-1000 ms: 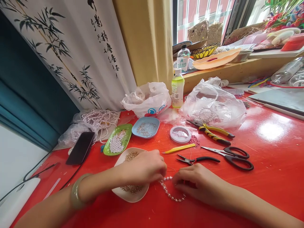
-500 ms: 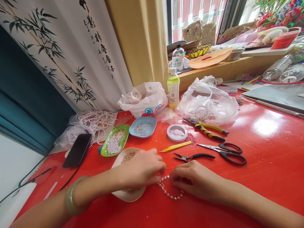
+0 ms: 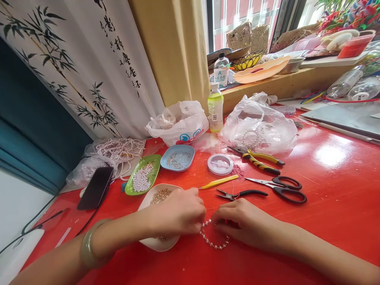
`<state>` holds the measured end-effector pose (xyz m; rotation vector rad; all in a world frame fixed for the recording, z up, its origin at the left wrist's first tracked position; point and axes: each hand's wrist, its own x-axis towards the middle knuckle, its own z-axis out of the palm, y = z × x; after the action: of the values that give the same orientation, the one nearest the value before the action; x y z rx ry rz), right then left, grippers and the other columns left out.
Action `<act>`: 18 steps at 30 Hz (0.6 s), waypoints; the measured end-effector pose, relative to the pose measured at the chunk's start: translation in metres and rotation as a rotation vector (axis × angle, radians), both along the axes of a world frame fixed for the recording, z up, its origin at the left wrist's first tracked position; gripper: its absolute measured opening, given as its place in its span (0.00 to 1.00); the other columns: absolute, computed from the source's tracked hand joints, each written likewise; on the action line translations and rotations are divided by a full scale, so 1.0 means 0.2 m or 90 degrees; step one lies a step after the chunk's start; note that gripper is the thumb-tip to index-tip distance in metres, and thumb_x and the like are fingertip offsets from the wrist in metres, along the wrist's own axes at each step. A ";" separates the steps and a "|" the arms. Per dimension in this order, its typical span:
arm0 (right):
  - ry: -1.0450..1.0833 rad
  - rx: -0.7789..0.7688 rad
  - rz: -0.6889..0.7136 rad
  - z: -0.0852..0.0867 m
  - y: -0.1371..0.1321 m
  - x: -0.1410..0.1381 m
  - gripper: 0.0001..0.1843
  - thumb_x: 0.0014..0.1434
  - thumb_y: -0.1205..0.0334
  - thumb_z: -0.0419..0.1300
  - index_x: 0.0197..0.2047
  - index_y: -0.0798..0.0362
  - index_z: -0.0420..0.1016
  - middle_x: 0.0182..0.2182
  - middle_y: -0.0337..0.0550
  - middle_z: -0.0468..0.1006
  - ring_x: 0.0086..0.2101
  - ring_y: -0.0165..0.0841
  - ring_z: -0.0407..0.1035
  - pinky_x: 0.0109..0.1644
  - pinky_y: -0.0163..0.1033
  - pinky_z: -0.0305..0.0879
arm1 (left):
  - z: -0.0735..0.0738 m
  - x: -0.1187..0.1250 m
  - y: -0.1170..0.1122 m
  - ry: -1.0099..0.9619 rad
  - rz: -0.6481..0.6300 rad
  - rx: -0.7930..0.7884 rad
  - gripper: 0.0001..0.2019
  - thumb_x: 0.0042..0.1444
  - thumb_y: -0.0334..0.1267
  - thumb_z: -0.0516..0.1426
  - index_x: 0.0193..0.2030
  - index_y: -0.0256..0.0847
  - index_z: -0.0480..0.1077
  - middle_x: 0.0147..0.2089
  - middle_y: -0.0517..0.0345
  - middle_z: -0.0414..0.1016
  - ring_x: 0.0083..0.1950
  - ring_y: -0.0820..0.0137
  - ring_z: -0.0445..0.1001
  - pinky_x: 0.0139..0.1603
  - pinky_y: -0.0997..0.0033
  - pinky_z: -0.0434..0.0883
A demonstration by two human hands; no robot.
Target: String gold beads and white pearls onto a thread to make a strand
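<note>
Pearl strand [image 3: 218,247], one, looped toward the near edge of the red table [image 3: 335,209], between left hand [image 3: 185,211], fingers bunched over cream dish [image 3: 160,244], and right hand [image 3: 245,221], fingers curled below black-handled pliers [image 3: 252,192], pinch of either impossible to tell.

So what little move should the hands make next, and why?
Perhaps the bare right hand should gently steady the strand of small, pearly beads, because it shows as a curve over the glossy red table, between that hand and the bare left hand.
</note>
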<state>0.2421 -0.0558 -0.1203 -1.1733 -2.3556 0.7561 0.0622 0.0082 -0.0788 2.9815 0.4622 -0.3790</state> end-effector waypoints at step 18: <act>0.017 0.005 0.011 0.00 0.00 0.01 0.11 0.52 0.74 0.52 0.34 0.54 0.74 0.26 0.39 0.75 0.26 0.27 0.68 0.30 0.28 0.59 | 0.05 0.06 -0.02 0.042 -0.071 0.014 0.06 0.51 0.29 0.54 0.25 0.40 0.68 0.25 0.58 0.69 0.32 0.68 0.60 0.19 0.70 0.45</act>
<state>0.2431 -0.0566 -0.1196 -1.1333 -2.3474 0.7629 0.0733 0.0034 -0.0692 3.0324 0.3097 -0.4876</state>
